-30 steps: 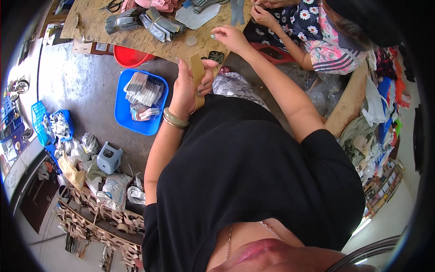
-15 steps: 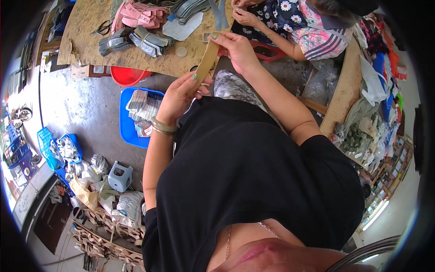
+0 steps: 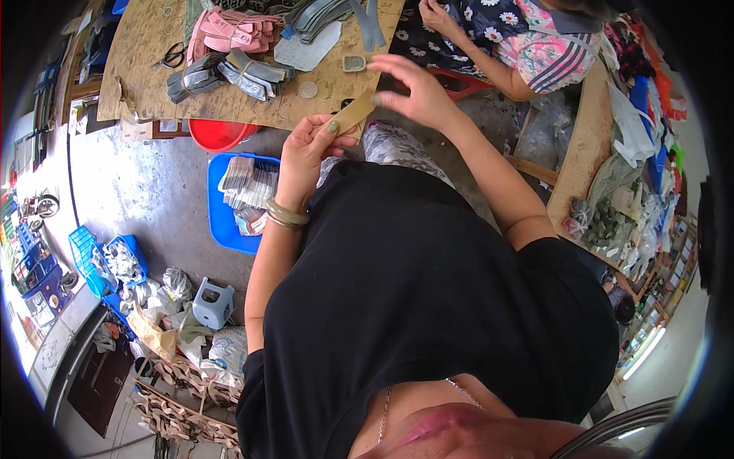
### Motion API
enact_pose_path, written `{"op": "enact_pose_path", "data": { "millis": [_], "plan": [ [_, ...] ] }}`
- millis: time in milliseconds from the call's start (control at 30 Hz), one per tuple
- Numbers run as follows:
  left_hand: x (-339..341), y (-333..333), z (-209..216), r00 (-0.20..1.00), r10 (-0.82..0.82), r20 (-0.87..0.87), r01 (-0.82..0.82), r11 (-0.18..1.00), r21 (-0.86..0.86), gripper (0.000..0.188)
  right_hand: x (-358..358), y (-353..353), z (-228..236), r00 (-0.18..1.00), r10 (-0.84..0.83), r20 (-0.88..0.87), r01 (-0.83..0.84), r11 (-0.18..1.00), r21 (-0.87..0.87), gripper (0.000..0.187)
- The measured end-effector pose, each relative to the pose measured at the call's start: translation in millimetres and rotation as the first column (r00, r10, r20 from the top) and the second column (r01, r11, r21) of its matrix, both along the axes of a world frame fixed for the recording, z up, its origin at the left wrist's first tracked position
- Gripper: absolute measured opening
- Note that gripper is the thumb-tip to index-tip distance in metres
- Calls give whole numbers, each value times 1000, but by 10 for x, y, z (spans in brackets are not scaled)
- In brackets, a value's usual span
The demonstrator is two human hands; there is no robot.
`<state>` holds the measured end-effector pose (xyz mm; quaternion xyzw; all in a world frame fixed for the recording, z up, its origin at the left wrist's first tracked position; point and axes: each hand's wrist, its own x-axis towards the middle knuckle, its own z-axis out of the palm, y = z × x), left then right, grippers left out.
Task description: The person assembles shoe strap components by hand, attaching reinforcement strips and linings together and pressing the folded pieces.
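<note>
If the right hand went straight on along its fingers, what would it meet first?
Probably the small rectangular object on the table, though the right hand may pass above; depth is unclear.

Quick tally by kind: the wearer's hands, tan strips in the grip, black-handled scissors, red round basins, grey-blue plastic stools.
Bare hands: 2, left hand and right hand
Flat tan strip: 1 visible
Black-handled scissors: 1
Red round plastic basin: 1
Grey-blue plastic stool: 1
Total: 6

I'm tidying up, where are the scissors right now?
In the head view, the scissors lie on the left part of the table, just left of the pink strips.
</note>
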<state>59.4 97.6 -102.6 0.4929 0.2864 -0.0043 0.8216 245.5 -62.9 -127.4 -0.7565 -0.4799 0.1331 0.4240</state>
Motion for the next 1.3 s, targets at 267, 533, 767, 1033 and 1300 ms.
{"op": "enact_pose_path", "data": {
  "millis": [267, 533, 767, 1033, 1300],
  "plan": [
    [38, 46, -226, 999, 47, -19, -47, 999, -18, 30, -476, 210, -128, 820, 203, -535, -236, 972, 6, 39],
    [97, -94, -704, 978, 209, -26, -211, 966, -147, 41, -626, 492, -612, -23, 54, -998, 127, 991, 50, 22],
    [274, 45, -865, 940, 336, -54, -338, 901, -271, 22, -745, 631, -750, 2, -7, -1000, 172, 985, -7, 23],
    [280, 183, -1047, 940, 320, -114, -334, 810, -482, 14, -581, 725, -736, 114, -140, -984, -12, 990, -142, 30],
    [178, 191, -1298, 942, 312, -127, -334, 819, -467, 31, -573, 891, -992, 253, -244, -936, 12, 968, -249, 26]
  ]
}}
